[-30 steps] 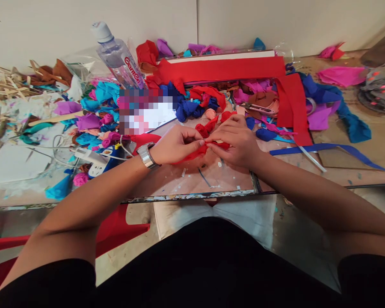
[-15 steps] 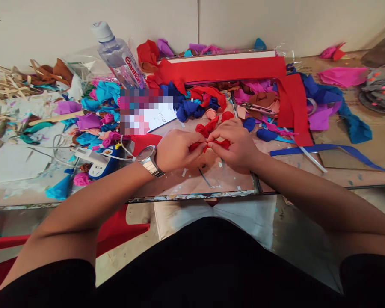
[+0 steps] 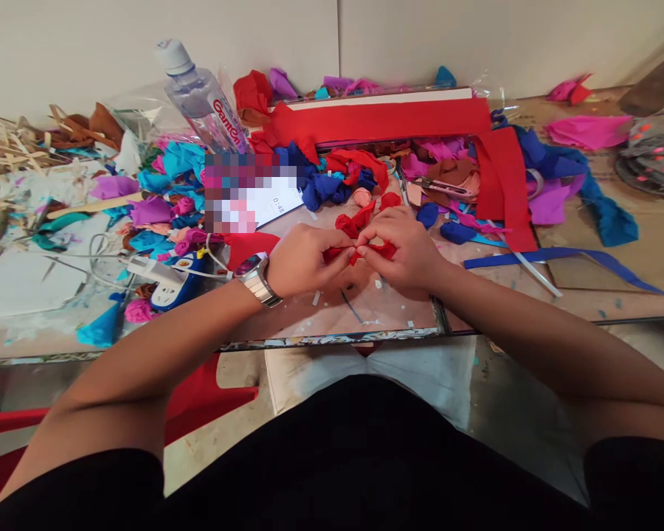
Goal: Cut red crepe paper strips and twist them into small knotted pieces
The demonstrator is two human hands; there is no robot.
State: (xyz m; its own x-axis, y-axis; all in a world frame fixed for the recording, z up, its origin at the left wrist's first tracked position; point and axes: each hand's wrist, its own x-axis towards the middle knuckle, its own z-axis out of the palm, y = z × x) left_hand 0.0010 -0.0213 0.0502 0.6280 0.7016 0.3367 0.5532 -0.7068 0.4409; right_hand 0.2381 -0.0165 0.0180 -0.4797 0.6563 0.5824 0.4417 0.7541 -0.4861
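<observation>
Between my hands is a small piece of red crepe paper [image 3: 386, 249], pinched at its middle. My left hand [image 3: 310, 258], with a metal watch at the wrist, grips one end between thumb and index finger. My right hand [image 3: 401, 247] holds the other end in the same kind of pinch, the fingertips of both hands almost touching. Part of the paper is hidden by the fingers. Just beyond them lies a twisted red paper piece [image 3: 354, 220] on the table. A phone [image 3: 277, 199] with a lit screen rests behind my left hand.
A water bottle [image 3: 204, 107] stands at the back left, near wooden sticks [image 3: 14, 147]. Folded red paper strips [image 3: 381, 122] lie at the back. A cutter knife [image 3: 445, 188] is to the right. A power strip [image 3: 171, 291] with cables sits left, among many crumpled coloured papers.
My hands stay in almost the same pinch on the red paper. The view has shifted slightly, and the digits on the phone screen have changed.
</observation>
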